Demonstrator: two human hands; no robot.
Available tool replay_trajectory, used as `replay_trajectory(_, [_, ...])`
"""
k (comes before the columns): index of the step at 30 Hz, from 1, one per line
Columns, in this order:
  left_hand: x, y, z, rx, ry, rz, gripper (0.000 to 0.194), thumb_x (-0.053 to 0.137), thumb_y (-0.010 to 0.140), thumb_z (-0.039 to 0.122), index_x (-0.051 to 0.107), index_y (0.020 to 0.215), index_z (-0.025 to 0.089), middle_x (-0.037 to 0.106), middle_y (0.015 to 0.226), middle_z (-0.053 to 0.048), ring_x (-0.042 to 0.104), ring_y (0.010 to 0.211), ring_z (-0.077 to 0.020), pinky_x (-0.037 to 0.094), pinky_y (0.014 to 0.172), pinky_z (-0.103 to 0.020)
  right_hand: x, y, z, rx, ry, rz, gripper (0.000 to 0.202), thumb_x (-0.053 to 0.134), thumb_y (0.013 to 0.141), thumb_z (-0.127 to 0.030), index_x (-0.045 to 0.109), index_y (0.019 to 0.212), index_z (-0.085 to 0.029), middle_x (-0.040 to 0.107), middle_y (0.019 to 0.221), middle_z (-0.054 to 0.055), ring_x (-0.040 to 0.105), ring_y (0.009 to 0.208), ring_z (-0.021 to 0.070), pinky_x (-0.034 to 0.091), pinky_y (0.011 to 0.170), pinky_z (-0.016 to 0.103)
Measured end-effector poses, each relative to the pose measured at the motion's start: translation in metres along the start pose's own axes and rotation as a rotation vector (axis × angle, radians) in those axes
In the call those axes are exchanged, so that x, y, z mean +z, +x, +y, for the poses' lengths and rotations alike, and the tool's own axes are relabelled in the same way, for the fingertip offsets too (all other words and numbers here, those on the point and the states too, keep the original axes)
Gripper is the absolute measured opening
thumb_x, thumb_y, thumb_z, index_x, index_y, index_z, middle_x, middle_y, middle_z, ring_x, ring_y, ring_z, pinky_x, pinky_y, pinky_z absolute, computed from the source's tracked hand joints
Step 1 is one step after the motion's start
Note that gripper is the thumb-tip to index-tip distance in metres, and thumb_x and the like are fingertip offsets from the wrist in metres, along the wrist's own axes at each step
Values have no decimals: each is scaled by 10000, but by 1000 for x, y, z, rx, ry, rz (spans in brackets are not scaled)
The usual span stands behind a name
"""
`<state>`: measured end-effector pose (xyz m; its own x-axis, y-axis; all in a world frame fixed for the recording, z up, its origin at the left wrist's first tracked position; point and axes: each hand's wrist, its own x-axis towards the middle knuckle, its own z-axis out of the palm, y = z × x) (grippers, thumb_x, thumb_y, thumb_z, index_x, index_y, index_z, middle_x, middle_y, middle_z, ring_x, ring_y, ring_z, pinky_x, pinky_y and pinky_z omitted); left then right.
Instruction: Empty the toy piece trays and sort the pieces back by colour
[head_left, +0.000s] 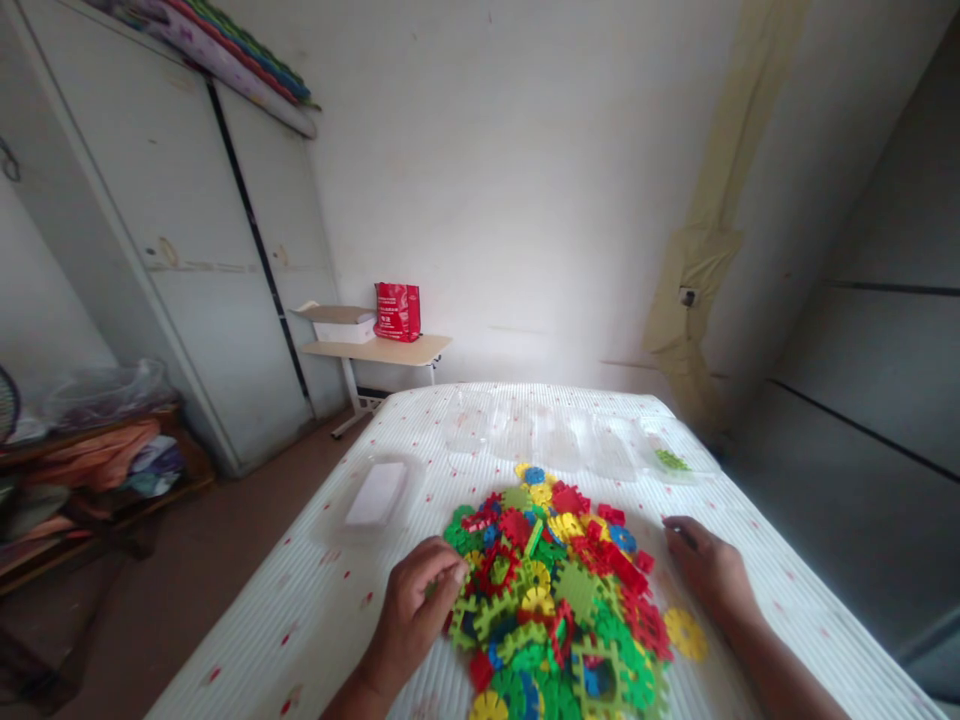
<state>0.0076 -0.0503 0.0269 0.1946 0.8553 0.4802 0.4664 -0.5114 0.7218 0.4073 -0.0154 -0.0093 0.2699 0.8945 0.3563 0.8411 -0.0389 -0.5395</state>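
A heap of plastic interlocking building pieces [577,590] in red, yellow, green and blue lies in front of me; many are square or round with notched edges. At its left edge is my left hand [420,610], thumb and fingers pinched together beside the green and yellow pieces. Whatever the pinch may hold is hidden. My right hand [709,565] rests on the table to the right of the heap, fingers loosely bent and apart, with no piece visible in it. A round yellow piece [685,634] lies near my right wrist.
Clear plastic trays [551,440] stand in a row at the table's [300,610] far end. Small green pieces [671,459] lie in the rightmost. A clear container [412,490] with a white card sits left. Behind, a side table [412,350] bears a red bag [397,312].
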Motion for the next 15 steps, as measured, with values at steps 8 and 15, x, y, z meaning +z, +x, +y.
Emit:
replay_trajectory(8, [-20,0,-15,-99,-55,-254,337,610,655,187,643,989,216,595,996,-37,545,807,-147,439,704,-238,-2,2,-3,29,-3,-26,375,425,731,-458,673,871,-214,731,824,52,680,744,221,506,659,271])
replay_trajectory(15, [-11,-3,-12,-110,101,-279,549,537,541,54,645,1042,251,623,949,-18,553,860,-164,442,773,-257,-3,2,-4,37,-37,-20,368,421,726,-450,677,864,-225,732,818,45,680,745,219,505,664,269])
